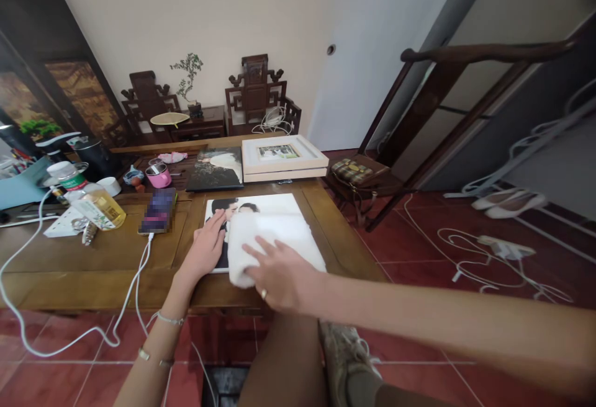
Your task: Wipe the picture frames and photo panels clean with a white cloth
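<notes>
A large photo print (279, 214) lies flat on the low wooden table (107, 258). My left hand (205, 249) rests flat on the print's left edge, fingers stretched out. My right hand (277, 273) presses a folded white cloth (242, 245) down on the print, fingers spread over it. A ring shows on the right hand.
Behind the print lie a dark photo album (216, 168) and a stack of white frames (282, 157). To the left are a phone (158, 210) on a white cable, a bottle (90, 199), a pink cup (158, 175). Cables trail on the red tile floor (465, 252).
</notes>
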`<state>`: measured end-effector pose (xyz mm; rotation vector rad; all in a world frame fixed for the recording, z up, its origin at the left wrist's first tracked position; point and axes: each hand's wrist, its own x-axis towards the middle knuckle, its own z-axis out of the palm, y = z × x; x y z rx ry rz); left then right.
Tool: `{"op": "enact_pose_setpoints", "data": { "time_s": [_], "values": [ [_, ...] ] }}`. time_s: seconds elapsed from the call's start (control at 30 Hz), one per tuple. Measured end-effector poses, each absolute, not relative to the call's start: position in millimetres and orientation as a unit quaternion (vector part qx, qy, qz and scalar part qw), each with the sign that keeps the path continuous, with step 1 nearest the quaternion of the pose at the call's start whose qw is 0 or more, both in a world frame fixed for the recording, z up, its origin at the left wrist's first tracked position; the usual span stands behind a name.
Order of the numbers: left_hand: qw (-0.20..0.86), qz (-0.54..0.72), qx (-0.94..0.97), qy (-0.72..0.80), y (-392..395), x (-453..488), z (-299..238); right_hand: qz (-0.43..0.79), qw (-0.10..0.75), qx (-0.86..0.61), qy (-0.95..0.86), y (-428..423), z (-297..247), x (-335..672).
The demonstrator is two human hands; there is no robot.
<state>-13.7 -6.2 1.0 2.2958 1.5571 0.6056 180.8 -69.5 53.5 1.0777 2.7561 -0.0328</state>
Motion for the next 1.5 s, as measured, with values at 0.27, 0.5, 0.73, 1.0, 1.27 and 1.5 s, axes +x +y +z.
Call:
{"op": "enact_pose_setpoints", "data": {
  "time_s": [0.27,0.5,0.73,1.0,1.27,1.5],
  "values": [
    [0.134,0.209,0.804,0.540,-0.1,-17.5,-5.9,0.038,0.060,0.374,0.925,37.8,65.9,182.8],
    [0.139,0.205,0.801,0.544,-2.8,-15.7,-2.9,0.056,0.081,0.365,0.926,-17.5,61.6,175.0],
    [0.145,0.194,0.797,0.553,-4.5,-13.8,0.7,-0.012,0.108,0.342,0.934,-88.3,69.5,170.9],
    [0.145,0.209,0.803,0.539,-1.6,-16.4,-3.9,0.037,0.055,0.354,0.933,-5.9,59.8,177.7],
    [0.134,0.223,0.805,0.533,0.6,-17.2,-6.9,0.045,0.070,0.358,0.930,38.2,60.1,174.5],
    [0.145,0.215,0.807,0.531,-2.4,-15.7,-3.7,-0.034,0.085,0.358,0.929,-61.8,71.8,170.3]
  ]
}}
